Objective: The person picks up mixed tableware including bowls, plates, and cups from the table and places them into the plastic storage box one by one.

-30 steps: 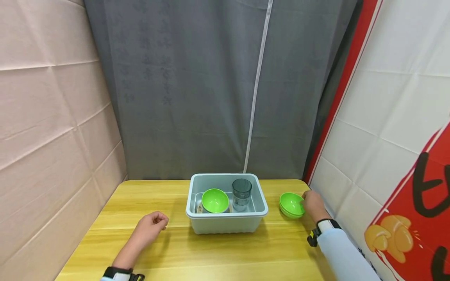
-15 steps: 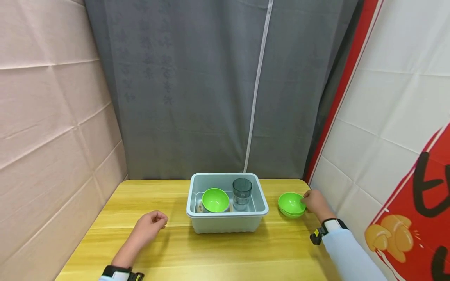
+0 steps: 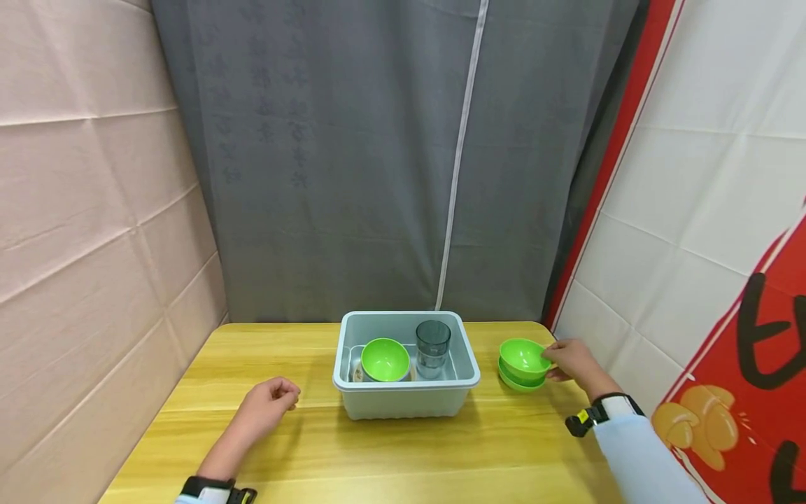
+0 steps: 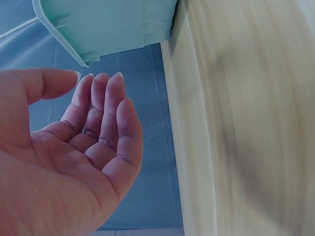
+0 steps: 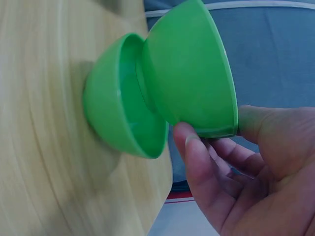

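Note:
My right hand (image 3: 574, 360) pinches the rim of a green bowl (image 3: 524, 358) at the right of the table. In the right wrist view this bowl (image 5: 192, 73) is tilted and lifted partly out of a second green bowl (image 5: 110, 98), which stands on the table. The lower bowl (image 3: 521, 383) shows beneath it in the head view. My left hand (image 3: 267, 404) holds nothing, left of the bin, above the table; in the left wrist view its fingers (image 4: 129, 130) are loosely curved, with thumb and fingertips apart.
A pale blue bin (image 3: 409, 404) stands mid-table. Inside it are another green bowl (image 3: 385, 360), a clear grey drinking glass (image 3: 433, 346) and a partly hidden patterned item. A grey curtain (image 3: 346, 175) hangs behind the wooden table (image 3: 403, 462); a white wall covering (image 3: 680, 210) borders the right.
My right hand has raised the upper green bowl from its nested place in the lower one. My left hand and the bin have stayed put.

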### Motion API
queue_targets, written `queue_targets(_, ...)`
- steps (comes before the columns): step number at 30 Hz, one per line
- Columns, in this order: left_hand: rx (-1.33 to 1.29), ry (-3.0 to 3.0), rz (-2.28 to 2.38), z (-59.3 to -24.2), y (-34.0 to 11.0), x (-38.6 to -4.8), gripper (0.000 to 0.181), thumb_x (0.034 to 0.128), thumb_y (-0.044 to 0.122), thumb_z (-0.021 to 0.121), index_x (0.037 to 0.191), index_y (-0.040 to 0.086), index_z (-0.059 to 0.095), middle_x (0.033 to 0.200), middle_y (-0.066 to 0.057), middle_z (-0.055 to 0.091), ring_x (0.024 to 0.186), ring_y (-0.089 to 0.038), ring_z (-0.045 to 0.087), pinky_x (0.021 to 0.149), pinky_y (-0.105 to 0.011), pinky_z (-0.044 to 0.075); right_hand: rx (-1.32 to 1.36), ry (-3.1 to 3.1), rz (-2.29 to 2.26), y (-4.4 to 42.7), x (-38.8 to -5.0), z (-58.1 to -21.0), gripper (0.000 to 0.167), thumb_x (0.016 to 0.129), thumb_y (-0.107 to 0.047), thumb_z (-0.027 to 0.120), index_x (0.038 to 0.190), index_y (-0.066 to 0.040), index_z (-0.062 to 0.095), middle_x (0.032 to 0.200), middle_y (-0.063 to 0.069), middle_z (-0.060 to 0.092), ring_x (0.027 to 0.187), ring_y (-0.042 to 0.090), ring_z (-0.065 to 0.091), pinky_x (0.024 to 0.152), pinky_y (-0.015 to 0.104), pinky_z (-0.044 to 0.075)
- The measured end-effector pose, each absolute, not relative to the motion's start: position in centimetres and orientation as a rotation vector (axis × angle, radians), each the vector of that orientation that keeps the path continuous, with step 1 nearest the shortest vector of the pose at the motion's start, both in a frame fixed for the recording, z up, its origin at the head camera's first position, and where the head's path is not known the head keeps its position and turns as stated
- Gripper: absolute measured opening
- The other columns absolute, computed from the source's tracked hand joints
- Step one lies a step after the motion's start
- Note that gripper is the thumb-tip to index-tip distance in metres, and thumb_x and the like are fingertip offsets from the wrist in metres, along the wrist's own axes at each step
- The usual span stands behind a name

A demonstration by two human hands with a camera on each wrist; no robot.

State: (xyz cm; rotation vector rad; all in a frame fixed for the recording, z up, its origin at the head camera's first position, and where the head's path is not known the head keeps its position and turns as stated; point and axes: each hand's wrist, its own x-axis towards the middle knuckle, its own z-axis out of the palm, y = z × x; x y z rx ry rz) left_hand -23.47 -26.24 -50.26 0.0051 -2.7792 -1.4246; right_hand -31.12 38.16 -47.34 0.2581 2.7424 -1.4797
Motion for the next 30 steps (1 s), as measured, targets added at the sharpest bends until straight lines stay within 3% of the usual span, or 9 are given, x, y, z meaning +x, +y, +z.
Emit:
queue_targets(10, -0.016, -2.775, -1.425, -49.4, -26.3, -23.4, 0.013, 0.1095, 0.016, 0.066, 0.112, 0.005, 0.073, 0.104, -0.008, 0.075, 0.095, -0.019, 0.07, 0.077, -0.037, 0.055, 0.175, 2.707, -1.517, 37.5, -29.3, -44.5, 0.036, 0.109, -0.017, 0.065, 0.122, 0.016, 0.064, 0.098, 0.017, 0.072, 0.072, 0.025, 0.078, 0.065, 0.036, 0.066)
queue_targets(30, -0.037, -2.751, -1.494, -47.0, -26.3, -23.0, 0.019, 0.1136, 0.02, 0.063, 0.118, 0.003, 0.071, 0.11, -0.007, 0.073, 0.103, -0.024, 0.073, 0.092, -0.045, 0.061, 0.088, 2.78, -1.557, 34.2, -26.3, -41.8, 0.036, 0.112, -0.024, 0.066, 0.123, 0.01, 0.068, 0.093, 0.011, 0.071, 0.07, 0.024, 0.076, 0.061, 0.036, 0.065)
